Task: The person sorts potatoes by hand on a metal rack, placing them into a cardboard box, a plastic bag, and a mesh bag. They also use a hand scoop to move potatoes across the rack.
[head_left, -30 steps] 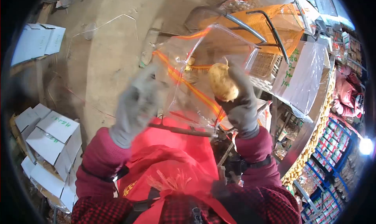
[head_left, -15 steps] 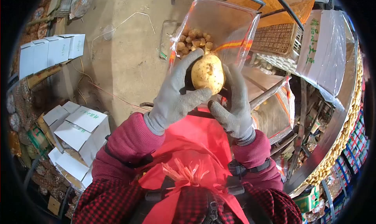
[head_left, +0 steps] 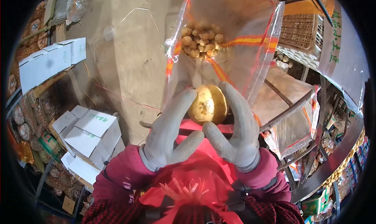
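A large pale yellow potato (head_left: 207, 105) with dark specks sits between my two grey-gloved hands, above the red apron. My left hand (head_left: 166, 124) grips it from the left, with the fingertips at its upper left side. On the opposite side, my right hand (head_left: 237, 124) has its fingers along the potato's right edge and its thumb by the lower edge. Beyond the hands, a clear plastic bag (head_left: 243, 20) with orange-red stripes hangs open. A pile of small potatoes (head_left: 201, 40) lies inside it.
White cardboard boxes (head_left: 92, 134) stand at the left, with more white box flaps (head_left: 53, 61) farther up. Another clear bag (head_left: 290, 126) hangs in a metal frame at the right. A brown plastic crate (head_left: 299, 30) is at the upper right. A curved metal rim (head_left: 333, 161) borders the right side.
My hands and the potato are lower in view, closer to my body. The potato has turned in my grip. The view has shifted, showing more of the striped bag and its small potatoes.
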`<state>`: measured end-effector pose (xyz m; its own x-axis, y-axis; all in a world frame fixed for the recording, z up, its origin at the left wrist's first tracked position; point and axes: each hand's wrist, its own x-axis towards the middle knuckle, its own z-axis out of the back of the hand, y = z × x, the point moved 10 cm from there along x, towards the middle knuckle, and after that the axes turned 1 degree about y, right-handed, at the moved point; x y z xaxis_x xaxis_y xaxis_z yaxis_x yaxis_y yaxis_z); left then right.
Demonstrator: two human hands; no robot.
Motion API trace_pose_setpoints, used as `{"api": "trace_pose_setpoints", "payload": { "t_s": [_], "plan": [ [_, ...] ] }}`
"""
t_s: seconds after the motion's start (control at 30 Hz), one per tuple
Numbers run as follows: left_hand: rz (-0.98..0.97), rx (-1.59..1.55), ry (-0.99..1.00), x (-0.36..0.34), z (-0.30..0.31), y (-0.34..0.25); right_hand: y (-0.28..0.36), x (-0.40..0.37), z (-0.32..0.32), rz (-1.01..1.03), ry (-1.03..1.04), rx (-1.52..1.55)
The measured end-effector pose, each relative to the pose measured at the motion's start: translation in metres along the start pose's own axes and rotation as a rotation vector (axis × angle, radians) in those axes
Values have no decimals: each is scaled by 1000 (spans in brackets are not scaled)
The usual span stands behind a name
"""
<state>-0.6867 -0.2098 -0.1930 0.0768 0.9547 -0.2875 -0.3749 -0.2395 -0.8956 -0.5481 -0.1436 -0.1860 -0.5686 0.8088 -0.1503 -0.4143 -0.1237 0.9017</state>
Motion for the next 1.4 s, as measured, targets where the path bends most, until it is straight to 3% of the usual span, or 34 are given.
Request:
{"api": "trace_pose_setpoints", "payload": {
  "t_s": [0.13,0.17,0.33,0.6,0.67,0.7,0.97,1.13,1.2,1.4],
  "plan": [
    [-79,13,-30,3,-2,1,-4,0,2,-58,-25,1],
    [-93,-18,-37,4,-1,2,1,2,3,37,-27,-61],
    [-187,40,-60,3,0,-2,-1,1,2,66,19,-52],
    [-57,-29,11,-30,-9,29,-1,0,2,141,81,58],
    [-9,-26,137,-39,-14,41,-2,4,-3,161,164,161],
    [224,-70,183,-44,-15,55,-4,2,-5,158,158,165],
    [269,89,42,-30,-5,45,1,-6,0,254,69,282],
    [174,-369,-72,-50,-13,54,3,-13,-4,357,114,290],
    [172,-464,-74,-53,-15,56,6,-16,0,413,16,285],
    [244,-423,73,-42,-15,48,8,-10,-1,445,76,239]
  ]
}}
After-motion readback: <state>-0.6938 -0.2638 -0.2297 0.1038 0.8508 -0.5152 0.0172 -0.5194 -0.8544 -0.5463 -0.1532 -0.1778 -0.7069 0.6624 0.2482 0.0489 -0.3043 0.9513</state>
